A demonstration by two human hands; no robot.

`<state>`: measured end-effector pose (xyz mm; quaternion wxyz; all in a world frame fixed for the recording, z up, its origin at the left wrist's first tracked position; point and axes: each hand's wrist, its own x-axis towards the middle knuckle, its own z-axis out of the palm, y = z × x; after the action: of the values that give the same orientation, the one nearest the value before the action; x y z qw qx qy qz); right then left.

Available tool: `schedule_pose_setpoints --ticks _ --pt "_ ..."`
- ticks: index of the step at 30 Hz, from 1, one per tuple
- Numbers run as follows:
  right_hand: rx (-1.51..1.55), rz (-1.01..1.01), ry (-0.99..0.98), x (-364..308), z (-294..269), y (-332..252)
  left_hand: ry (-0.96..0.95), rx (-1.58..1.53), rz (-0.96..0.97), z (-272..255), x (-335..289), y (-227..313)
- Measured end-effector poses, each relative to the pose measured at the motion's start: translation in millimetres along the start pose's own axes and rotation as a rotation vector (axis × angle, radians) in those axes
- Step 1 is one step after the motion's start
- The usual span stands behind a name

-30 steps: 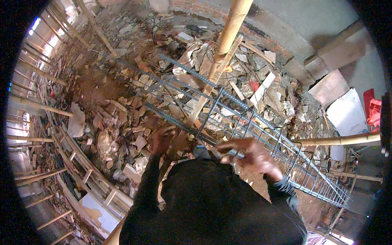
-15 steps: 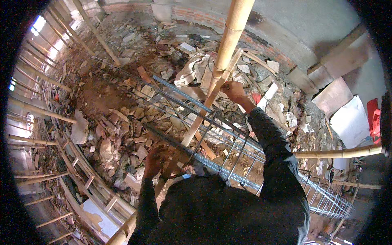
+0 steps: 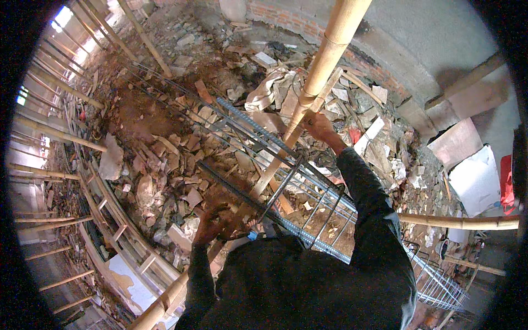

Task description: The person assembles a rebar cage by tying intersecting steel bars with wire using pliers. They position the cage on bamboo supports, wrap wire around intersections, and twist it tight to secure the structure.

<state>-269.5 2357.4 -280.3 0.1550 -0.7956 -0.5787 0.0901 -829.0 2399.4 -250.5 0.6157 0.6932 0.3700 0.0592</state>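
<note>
A bamboo pole (image 3: 336,41) slants down from the top and meets a flat wooden strip (image 3: 269,179). At their joint my right hand (image 3: 320,130) is closed, its fingertips against the wood; whatever they pinch is too small to make out. The strip runs down through a steel rebar cage (image 3: 330,201) made of ribbed bars and dark square stirrups. My left hand (image 3: 210,224) is in shadow beside the strip's lower part, left of the cage. Its fingers are bent, but darkness hides whether they grip anything.
Broken brick and tile rubble (image 3: 159,181) covers the ground. Bamboo props (image 3: 58,135) and a wooden ladder-like frame (image 3: 118,231) line the left. Another bamboo pole (image 3: 456,221) crosses at right, near a white board (image 3: 476,179). A plastered wall (image 3: 407,44) rises behind.
The view has shifted slightly, so the scene sits a little farther right. My right hand stays at the joint of pole and strip; my left hand has shifted slightly beside the strip.
</note>
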Motion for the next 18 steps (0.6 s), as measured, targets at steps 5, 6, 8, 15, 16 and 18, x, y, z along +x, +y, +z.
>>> schedule_pose_setpoints --ticks 5,6,8,15,16,18 --pt "0.009 0.086 -0.044 2 -29 0 0.039 0.041 0.122 -2 3 2" --pt "0.203 0.088 -0.017 0 -38 -1 0.030 0.053 0.097 -4 4 4" --pt "0.317 0.115 0.028 -5 -55 -8 0.006 0.078 0.032 -7 4 6" --pt "0.507 0.070 0.076 -23 -113 -24 0.088 0.180 0.200 -23 1 18" --pt "0.488 0.059 0.109 -26 -118 -26 0.100 0.129 0.208 -25 -1 23" --pt "0.379 0.024 0.142 -33 -127 -31 0.104 0.094 0.203 -30 -3 35"
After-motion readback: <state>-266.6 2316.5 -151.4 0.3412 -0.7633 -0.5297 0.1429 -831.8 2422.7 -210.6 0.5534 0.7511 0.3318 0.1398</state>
